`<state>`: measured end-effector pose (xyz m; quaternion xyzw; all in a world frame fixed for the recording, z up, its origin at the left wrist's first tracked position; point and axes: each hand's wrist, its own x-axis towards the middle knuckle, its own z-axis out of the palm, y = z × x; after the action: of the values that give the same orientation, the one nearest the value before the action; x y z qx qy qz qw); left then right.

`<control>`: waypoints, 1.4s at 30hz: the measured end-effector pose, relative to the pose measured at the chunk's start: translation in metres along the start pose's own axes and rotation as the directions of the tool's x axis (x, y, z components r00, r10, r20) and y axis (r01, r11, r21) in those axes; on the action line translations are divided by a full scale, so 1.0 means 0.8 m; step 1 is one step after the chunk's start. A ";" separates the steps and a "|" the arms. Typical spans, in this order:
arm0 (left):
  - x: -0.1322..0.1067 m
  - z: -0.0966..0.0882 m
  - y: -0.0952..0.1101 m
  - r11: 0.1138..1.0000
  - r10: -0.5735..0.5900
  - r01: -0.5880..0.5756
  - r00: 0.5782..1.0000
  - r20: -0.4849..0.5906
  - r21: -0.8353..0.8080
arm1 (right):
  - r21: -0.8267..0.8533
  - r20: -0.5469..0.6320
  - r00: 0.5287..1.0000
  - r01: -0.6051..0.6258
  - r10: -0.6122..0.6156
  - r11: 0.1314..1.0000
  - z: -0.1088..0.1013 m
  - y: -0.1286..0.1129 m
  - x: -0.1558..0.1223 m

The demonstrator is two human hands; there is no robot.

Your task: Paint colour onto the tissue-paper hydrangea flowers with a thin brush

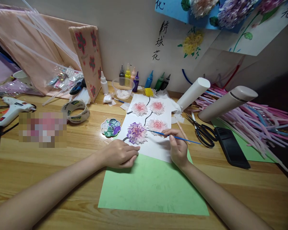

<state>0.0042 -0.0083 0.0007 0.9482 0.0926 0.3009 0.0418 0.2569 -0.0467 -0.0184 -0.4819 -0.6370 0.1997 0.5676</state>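
My right hand (179, 147) is closed around a thin blue paintbrush (182, 138). Its tip meets a ruffled flower (135, 133) coloured purple over pale pink. That flower is one of several on a white sheet (156, 148) with black painted stems; the others, such as the upper-left pink flower (139, 109), are pink and white. My left hand (121, 154) rests at the sheet's lower left edge, fingers curled together, with nothing visible in them. Left of the sheet lies a flower-shaped palette (110, 128) smeared with green and purple paint. Green paper (151, 188) lies underneath.
On the right are black-handled scissors (205, 132), a phone (231, 147), two cylinders and pink pipe cleaners (252, 127). Paint bottles (149, 80) and a clear bowl (123, 88) stand behind. A tape roll (76, 111) and glue gun (11, 110) lie left.
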 end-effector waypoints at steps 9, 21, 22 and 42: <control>0.001 -0.001 0.000 1.000 0.001 -0.001 1.000 0.012 0.008 | -0.041 0.034 0.999 0.018 -0.017 0.999 0.000 -0.002 0.001; -0.002 0.002 0.000 1.000 -0.007 0.007 1.000 0.003 -0.023 | -0.079 0.051 0.998 0.033 -0.029 0.996 0.000 -0.002 0.000; -0.003 0.003 0.000 1.000 -0.008 0.008 1.000 -0.001 -0.027 | -0.081 0.047 0.999 0.031 -0.027 0.996 0.001 -0.002 0.000; -0.014 0.022 -0.001 0.992 0.052 -0.060 0.996 0.073 0.108 | -0.249 0.430 0.892 0.267 -0.141 0.931 0.118 -0.082 0.058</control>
<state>0.0054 -0.0099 -0.0203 0.9613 0.0808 0.2629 -0.0161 0.1499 -0.0098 0.0328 -0.4404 -0.8111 0.1341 0.3609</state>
